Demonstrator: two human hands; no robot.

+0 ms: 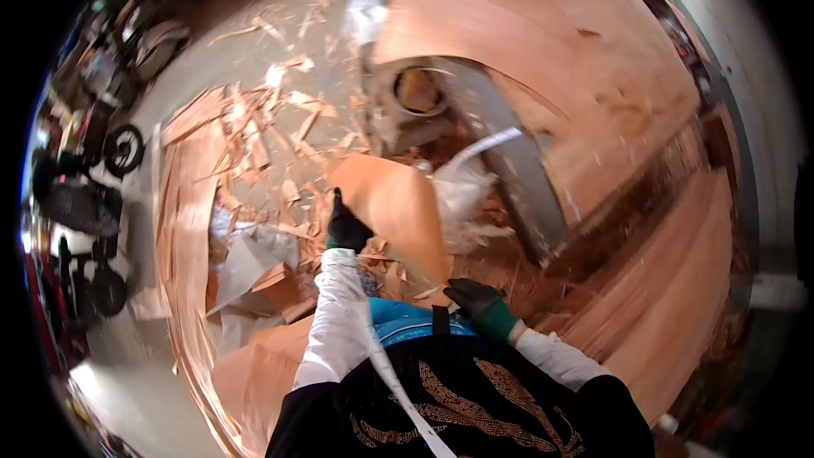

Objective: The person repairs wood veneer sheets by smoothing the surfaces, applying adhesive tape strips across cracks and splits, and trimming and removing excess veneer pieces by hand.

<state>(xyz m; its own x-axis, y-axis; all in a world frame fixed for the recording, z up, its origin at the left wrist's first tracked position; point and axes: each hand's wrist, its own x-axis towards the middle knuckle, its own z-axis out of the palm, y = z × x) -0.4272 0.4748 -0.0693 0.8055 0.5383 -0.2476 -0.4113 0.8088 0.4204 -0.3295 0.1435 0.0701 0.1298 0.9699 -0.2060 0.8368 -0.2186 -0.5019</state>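
A curved sheet of thin orange-brown wood veneer (394, 203) is held up in front of my body. My left hand (348, 225), in a black glove with a green cuff, is closed at the sheet's left edge, thumb pointing up. At the lower right corner of the same sheet, my right hand (481, 304), gloved alike, has its fingers together against the veneer; part of its grip is hidden. A blue cloth (407, 318) lies at my waist, and a white strip (394, 373) runs down over my dark clothing.
Large veneer sheets (543, 42) are stacked at the upper right beside a grey metal beam (517, 161). More veneer (653, 305) lies right, and a long pile (191, 203) left. Broken scraps (254, 140) litter the floor. Parked two-wheelers (89, 195) stand far left.
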